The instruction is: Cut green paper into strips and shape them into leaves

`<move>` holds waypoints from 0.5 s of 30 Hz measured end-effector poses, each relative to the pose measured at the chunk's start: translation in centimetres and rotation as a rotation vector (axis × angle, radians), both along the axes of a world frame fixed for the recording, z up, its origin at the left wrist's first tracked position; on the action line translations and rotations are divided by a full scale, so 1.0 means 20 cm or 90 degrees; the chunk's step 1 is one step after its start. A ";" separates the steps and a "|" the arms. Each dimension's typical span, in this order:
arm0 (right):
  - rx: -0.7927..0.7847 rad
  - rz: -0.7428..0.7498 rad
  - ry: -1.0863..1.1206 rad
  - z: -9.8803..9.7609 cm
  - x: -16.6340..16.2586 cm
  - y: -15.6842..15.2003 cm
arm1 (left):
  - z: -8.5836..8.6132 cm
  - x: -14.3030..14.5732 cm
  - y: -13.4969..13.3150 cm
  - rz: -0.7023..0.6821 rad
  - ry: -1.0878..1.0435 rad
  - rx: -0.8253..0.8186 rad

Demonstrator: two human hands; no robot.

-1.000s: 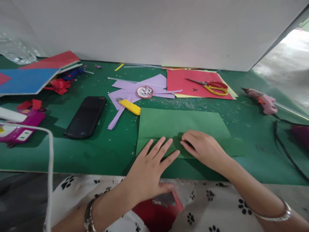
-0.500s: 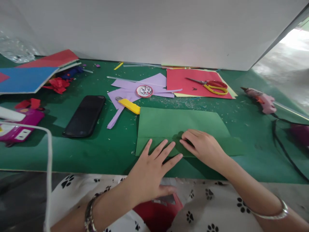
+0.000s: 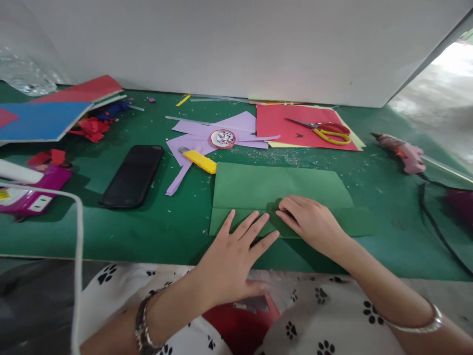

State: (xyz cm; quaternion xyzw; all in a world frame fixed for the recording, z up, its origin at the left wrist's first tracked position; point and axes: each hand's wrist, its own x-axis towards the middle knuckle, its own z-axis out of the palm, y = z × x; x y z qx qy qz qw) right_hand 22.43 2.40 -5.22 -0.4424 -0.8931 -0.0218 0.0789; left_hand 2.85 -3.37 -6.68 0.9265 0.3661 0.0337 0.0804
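Left hand (image 3: 231, 256): flat, fingers spread wide, pressing the folded near strip of the green paper (image 3: 273, 190).
Right hand (image 3: 312, 222): palm down, fingers bent, pressing the fold just beside the left fingertips.
Green paper: under both hands, on the worktop (image 3: 166, 231).
Beyond the left hand: yellow utility knife (image 3: 199, 161), black phone (image 3: 132, 176).
Beyond the right hand: scissors (image 3: 327, 130) on red paper (image 3: 281, 129).

Both hands — left hand (image 3: 231, 261), right hand (image 3: 312, 224) — press flat on the folded green paper (image 3: 273, 187).

Left hand (image 3: 231, 259) flat, palm down, fingers spread forward, braceleted wrist bent, right hand (image 3: 314, 222) palm down, fingers curled together pressing, forearm angled in, bangle on arm
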 end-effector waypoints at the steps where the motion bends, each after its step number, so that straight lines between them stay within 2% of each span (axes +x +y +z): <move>1: 0.004 -0.002 0.001 0.00 0.00 0.00 | 0.00 0.00 0.00 -0.001 -0.002 -0.009; 11: 0.004 -0.010 0.008 0.00 0.00 0.00 | 0.03 0.01 0.01 0.001 -0.018 -0.095; 15: -0.028 -0.033 0.024 0.00 0.00 0.00 | 0.03 0.01 0.02 0.007 -0.009 -0.101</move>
